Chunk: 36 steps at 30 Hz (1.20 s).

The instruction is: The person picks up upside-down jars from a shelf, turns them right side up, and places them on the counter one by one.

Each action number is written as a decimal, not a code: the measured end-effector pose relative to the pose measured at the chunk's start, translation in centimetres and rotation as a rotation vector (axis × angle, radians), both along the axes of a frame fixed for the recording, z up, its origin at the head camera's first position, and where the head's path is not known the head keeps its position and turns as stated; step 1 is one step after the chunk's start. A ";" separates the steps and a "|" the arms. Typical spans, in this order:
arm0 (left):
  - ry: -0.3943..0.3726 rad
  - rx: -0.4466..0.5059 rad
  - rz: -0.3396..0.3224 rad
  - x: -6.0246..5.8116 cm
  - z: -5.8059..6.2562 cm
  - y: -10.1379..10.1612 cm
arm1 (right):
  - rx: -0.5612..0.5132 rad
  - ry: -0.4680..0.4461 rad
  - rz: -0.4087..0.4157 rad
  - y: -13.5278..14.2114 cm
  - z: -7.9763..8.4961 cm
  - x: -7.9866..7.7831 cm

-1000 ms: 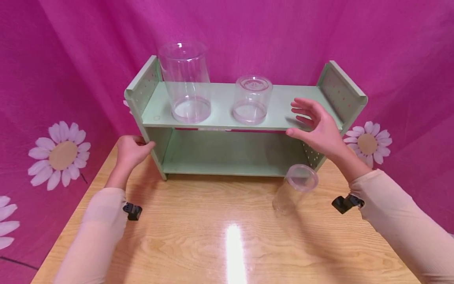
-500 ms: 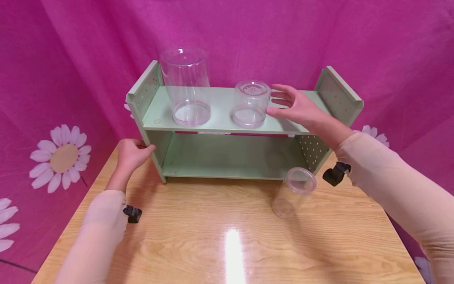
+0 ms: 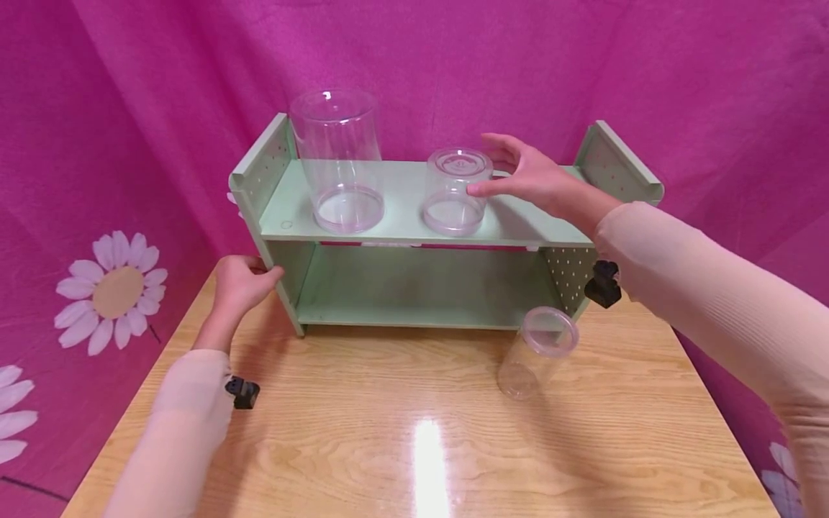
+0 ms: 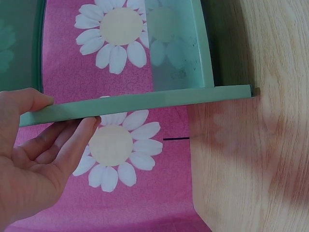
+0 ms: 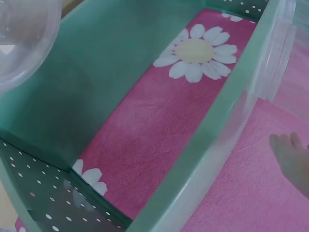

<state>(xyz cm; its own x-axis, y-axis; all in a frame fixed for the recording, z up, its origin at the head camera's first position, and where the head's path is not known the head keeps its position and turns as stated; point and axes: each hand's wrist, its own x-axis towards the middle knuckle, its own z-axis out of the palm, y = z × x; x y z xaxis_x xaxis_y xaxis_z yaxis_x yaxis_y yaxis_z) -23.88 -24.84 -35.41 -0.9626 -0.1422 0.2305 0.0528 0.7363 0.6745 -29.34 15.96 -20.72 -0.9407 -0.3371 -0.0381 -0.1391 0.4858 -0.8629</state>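
Note:
My left hand [image 3: 242, 288] grips the left side panel of the green two-tier shelf [image 3: 414, 314]. In the left wrist view the thumb lies on one face of the panel [image 4: 145, 100] and the fingers on the other. My right hand [image 3: 540, 180] reaches over the upper tier with its fingers spread. It is at the right side of a short clear plastic jar [image 3: 447, 187], the thumb in front of it, the fingers partly hidden behind. The right wrist view shows the hand [image 5: 293, 162] apart from the jar [image 5: 275, 55].
A tall clear jar [image 3: 338, 137] stands on the upper tier at left. Another clear jar [image 3: 537, 352] stands on the wooden table [image 3: 350, 424] before the shelf's right end. A pink curtain [image 3: 414, 65] with daisies hangs behind.
My right hand has moved left over the upper tier, from near its right end to beside the short jar. The left hand keeps its grip, and the jars have not moved.

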 end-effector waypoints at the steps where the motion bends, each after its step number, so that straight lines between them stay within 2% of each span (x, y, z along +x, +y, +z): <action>1: 0.001 -0.003 -0.002 0.0 0.0 0.0 | -0.007 0.001 0.010 -0.2 0.0 -0.1; 6: -0.010 0.000 -0.010 -0.1 -0.1 0.0 | -0.010 -0.013 0.028 -1.0 -0.6 -0.3; 12: -0.015 0.016 -0.015 -0.2 -0.2 0.1 | 0.045 0.026 0.004 -1.2 -0.8 0.1; 19: 0.042 0.010 -0.011 -0.4 -0.3 0.3 | -0.007 0.061 0.004 -1.2 -0.7 1.3; 26: 0.079 -0.001 -0.004 0.0 -1.3 0.9 | -0.144 0.094 0.077 -1.1 -0.6 3.6; 31: 0.094 -0.016 0.010 0.7 -2.0 1.3 | -0.162 0.135 0.137 -0.5 -1.4 5.7; 36: 0.015 0.032 0.026 1.5 -2.1 2.2 | -0.145 0.173 0.243 0.0 -2.8 7.6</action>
<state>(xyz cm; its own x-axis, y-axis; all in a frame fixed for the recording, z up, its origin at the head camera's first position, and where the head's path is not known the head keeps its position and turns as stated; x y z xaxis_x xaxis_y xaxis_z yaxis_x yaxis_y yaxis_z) -22.35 -22.68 -37.47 -0.9551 -0.1742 0.2396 0.0443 0.7157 0.6970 -21.72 15.96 -23.52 -0.8203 -0.5427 0.1805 -0.3868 0.2939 -0.8741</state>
